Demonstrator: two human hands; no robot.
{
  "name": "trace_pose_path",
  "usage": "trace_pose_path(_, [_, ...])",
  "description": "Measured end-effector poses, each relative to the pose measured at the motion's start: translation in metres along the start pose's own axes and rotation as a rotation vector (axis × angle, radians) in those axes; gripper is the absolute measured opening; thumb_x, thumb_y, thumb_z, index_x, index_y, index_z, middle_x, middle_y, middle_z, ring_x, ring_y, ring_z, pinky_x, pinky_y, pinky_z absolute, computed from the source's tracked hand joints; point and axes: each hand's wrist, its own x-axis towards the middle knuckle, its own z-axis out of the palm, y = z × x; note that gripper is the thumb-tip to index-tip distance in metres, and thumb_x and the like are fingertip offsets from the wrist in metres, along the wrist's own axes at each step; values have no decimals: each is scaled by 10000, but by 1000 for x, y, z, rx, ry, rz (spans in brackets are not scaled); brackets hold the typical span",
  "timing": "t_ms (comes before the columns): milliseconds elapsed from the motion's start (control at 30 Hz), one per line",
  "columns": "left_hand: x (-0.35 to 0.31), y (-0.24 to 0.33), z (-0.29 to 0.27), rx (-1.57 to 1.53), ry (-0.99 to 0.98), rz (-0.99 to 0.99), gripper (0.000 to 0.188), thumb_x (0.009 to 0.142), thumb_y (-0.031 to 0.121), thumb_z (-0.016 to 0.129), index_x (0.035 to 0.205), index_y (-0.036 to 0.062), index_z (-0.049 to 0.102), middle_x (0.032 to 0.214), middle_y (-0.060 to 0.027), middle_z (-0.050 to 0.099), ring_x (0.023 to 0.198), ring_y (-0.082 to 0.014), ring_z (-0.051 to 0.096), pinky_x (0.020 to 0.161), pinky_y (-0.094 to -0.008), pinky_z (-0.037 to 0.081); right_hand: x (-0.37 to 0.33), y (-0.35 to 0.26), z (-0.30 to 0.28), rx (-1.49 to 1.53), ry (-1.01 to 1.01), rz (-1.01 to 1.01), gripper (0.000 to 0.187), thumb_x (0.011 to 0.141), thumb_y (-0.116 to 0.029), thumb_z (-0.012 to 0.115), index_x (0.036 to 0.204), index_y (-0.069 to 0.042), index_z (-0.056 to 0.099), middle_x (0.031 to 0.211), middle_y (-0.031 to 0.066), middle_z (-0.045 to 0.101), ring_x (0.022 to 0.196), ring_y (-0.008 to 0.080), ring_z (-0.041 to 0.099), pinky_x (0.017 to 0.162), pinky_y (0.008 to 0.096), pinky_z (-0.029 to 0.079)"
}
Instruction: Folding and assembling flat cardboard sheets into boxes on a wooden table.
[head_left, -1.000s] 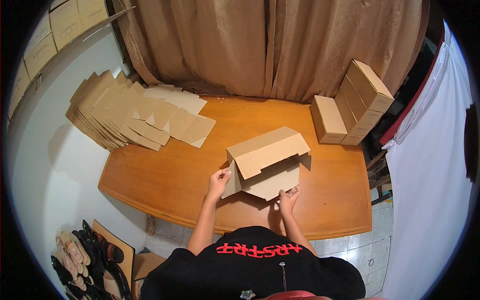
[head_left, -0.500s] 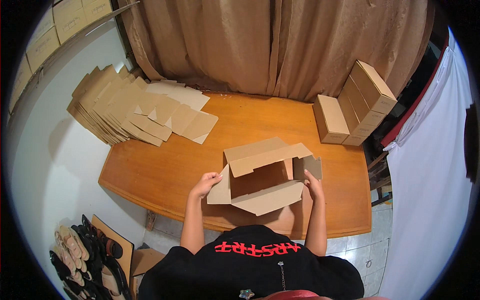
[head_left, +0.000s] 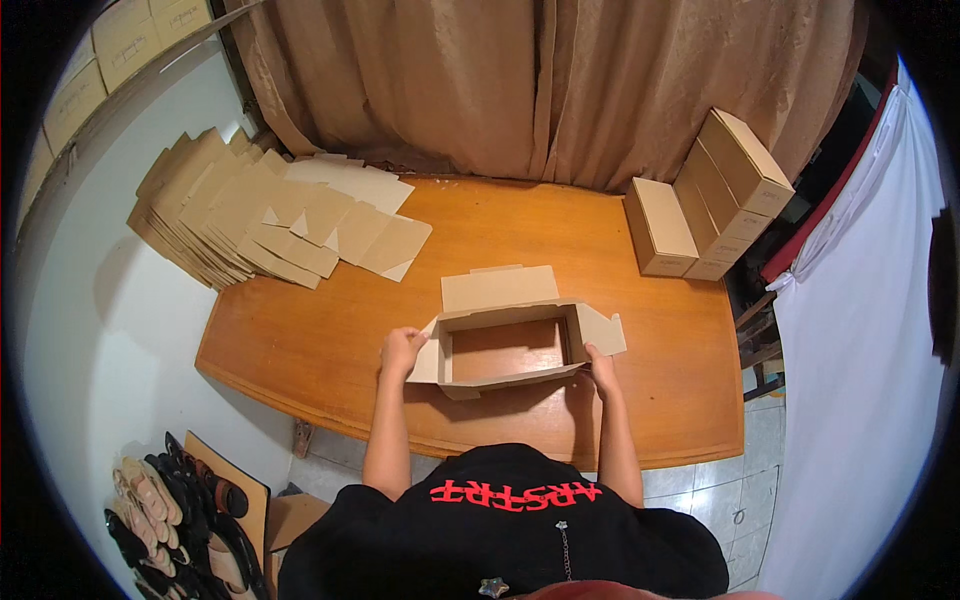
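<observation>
An unfolded brown cardboard box stands near the front middle of the table, its flaps spread outward. Through its open top the wooden tabletop shows, so the bottom is open too. My left hand is closed, pinching the left end flap. At the front right corner, my right hand has its fingers closed on the box wall, just below the right end flap; part of its grip is hidden.
Flat folded cartons lie heaped on the table's far left. Closed boxes are stacked at the far right, before a brown curtain. Sandals hang low at the left; more boxes sit on a shelf above.
The box has tipped and squared up, its opening now facing upward. Its far flap has swung outward and its near flap has dropped. My right hand has shifted slightly left; both hands keep hold.
</observation>
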Motion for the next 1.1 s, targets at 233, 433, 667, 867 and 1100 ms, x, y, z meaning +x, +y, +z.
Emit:
trace_pose_path(233, [-37, 55, 10, 415, 413, 87, 299, 697, 184, 714, 988, 141, 662, 1209, -107, 422, 1144, -286, 356, 897, -395, 309, -20, 4, 17, 144, 127, -30, 479, 876, -290, 513, 1231, 10, 400, 1081, 160, 542, 888, 248, 592, 801, 358, 472])
trace_pose_path(433, [-49, 35, 16, 289, 65, 155, 507, 648, 301, 749, 1098, 113, 608, 1231, -86, 405, 1167, -306, 348, 959, -477, 317, -33, -16, 25, 32, 408, -694, 454, 814, -69, 552, 1237, 11, 408, 1138, 152, 509, 1056, 255, 490, 928, 347, 369])
trace_pose_path(667, [-47, 22, 11, 287, -193, 173, 965, 531, 493, 772, 1325, 102, 388, 1472, -73, 139, 1352, -348, 88, 1060, -539, 102, -44, -35, 31, -49, 533, -685, 534, 746, -25, 593, 1241, -2, 392, 1145, 159, 485, 1092, 284, 454, 960, 382, 337])
trace_pose_path(867, [-50, 42, 11, 296, -42, 357, 1149, 534, 350, 805, 1423, 122, 114, 1488, -47, 121, 1356, -328, 107, 1032, -621, 71, -42, -33, 24, -672, 779, -615, 671, 663, -52, 668, 1256, -22, 355, 1194, 215, 390, 1134, 375, 382, 955, 436, 330])
trace_pose_path(1100, [-35, 42, 11, 117, -130, 541, 873, 626, 315, 749, 1377, 265, 306, 1410, -28, 320, 1316, -320, 237, 1005, -662, 101, -44, -43, 29, -650, 854, -310, 589, 674, -170, 690, 1176, 30, 455, 1152, 240, 455, 1088, 379, 444, 907, 435, 382])
